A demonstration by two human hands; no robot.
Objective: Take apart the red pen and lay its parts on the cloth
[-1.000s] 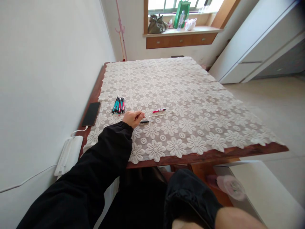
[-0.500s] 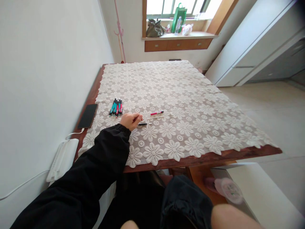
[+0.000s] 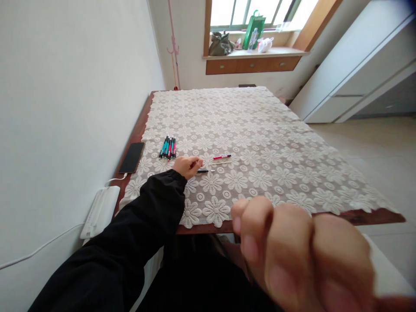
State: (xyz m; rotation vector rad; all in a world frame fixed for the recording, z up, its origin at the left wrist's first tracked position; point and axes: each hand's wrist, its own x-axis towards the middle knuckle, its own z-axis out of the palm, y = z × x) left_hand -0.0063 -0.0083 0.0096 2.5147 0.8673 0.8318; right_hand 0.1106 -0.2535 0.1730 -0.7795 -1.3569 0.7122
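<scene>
On the lace tablecloth (image 3: 240, 121), my left hand (image 3: 186, 166) rests with its fingers curled and the thumb pressed to the index finger. Whatever may be in that pinch is too small to make out. Close beside it lies a black pen part (image 3: 203, 171) with a pale tip. A thin white refill-like stick (image 3: 220, 163) and a red-and-black pen (image 3: 222, 157) lie just to the right. My right hand (image 3: 292, 251) looms large and blurred near the camera, fingers folded inward, their inside hidden. Left of these, several teal, red and black pens (image 3: 167, 147) lie side by side.
A black phone (image 3: 131, 157) with a white cable lies at the table's left edge, near a white power strip (image 3: 100, 211). The wall borders that side. Bags, among them a green one (image 3: 254, 32), stand on the far windowsill.
My right hand has risen from below the table edge into the lower right, close to the camera. The view has shifted slightly; my left hand and the pens keep their places.
</scene>
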